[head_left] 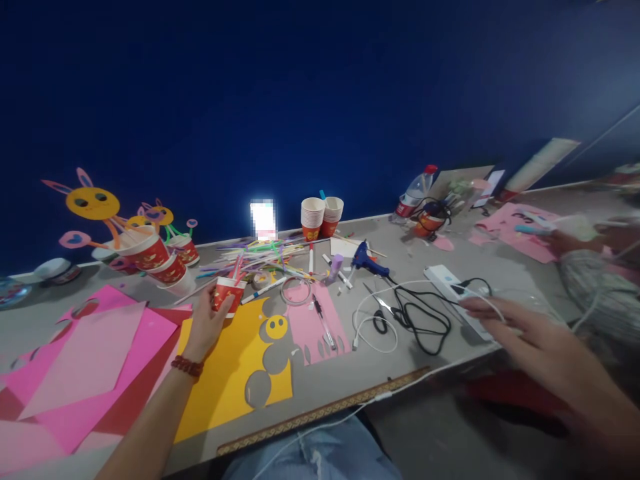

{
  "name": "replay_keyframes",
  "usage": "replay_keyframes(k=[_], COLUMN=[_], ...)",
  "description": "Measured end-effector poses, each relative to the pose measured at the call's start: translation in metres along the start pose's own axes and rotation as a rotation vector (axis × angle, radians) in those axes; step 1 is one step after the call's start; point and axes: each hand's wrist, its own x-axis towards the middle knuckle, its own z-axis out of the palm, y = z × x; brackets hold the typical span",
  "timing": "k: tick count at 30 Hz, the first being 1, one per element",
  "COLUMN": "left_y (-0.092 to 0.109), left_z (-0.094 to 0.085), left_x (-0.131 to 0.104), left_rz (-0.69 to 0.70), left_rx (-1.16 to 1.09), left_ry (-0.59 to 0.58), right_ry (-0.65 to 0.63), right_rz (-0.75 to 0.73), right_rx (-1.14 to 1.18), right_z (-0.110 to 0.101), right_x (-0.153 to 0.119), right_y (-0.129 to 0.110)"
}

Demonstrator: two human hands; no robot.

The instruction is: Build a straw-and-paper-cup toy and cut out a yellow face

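My left hand (pixel 206 323), with a beaded bracelet at the wrist, is closed around a small red paper cup (pixel 230 293) that has pink strips standing in it. The cup is over the top edge of a yellow paper sheet (pixel 213 387) with round cut-outs. My right hand (pixel 520 330) reaches in from the right with its fingers stretched over a white power strip (pixel 443 279). A white cable passes by those fingers; whether they touch the strip I cannot tell. A small yellow smiling face (pixel 277 327) lies beside the cut-outs.
Finished-looking cup figures (pixel 145 247) stand at left, behind pink paper (pixel 93 347). Mid-table are pipe cleaners (pixel 280 257), stacked cups (pixel 313 217), a blue glue gun (pixel 369 260), scissors (pixel 383 310) and a black cord (pixel 425 327). A co-worker's sleeve (pixel 587 280) is at right.
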Motion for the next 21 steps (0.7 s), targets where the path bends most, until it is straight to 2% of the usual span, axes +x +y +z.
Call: replay_keyframes(k=[1, 3, 5, 7, 8, 11, 15, 21], left_y=[0.000, 0.002, 0.004, 0.008, 0.011, 0.017, 0.025, 0.029], left_z=[0.000, 0.000, 0.001, 0.001, 0.001, -0.001, -0.002, -0.005], left_x=[0.000, 0.001, 0.002, 0.001, 0.000, -0.006, -0.010, -0.004], left_rz=[-0.004, -0.006, 0.004, 0.020, 0.025, 0.024, 0.012, 0.119], left_rx=[0.012, 0.041, 0.063, 0.082, 0.088, 0.087, 0.040, 0.076], left_ry=[0.002, 0.007, 0.013, 0.018, 0.018, 0.010, -0.022, -0.057], right_ry=[-0.014, 0.081, 0.113, -0.009, -0.074, -0.119, -0.104, -0.150], right_rz=[0.026, -0.006, -0.205, -0.506, -0.601, -0.749, -0.803, -0.818], right_rx=[-0.099, -0.264, -0.250, -0.112, -0.066, 0.003, 0.038, 0.024], right_z=[0.013, 0.041, 0.070, 0.098, 0.110, 0.138, 0.154, 0.152], right_x=[-0.003, -0.009, -0.014, -0.016, -0.016, -0.013, -0.004, 0.011], right_y=[0.005, 0.002, -0.017, -0.041, -0.052, -0.067, -0.066, -0.073])
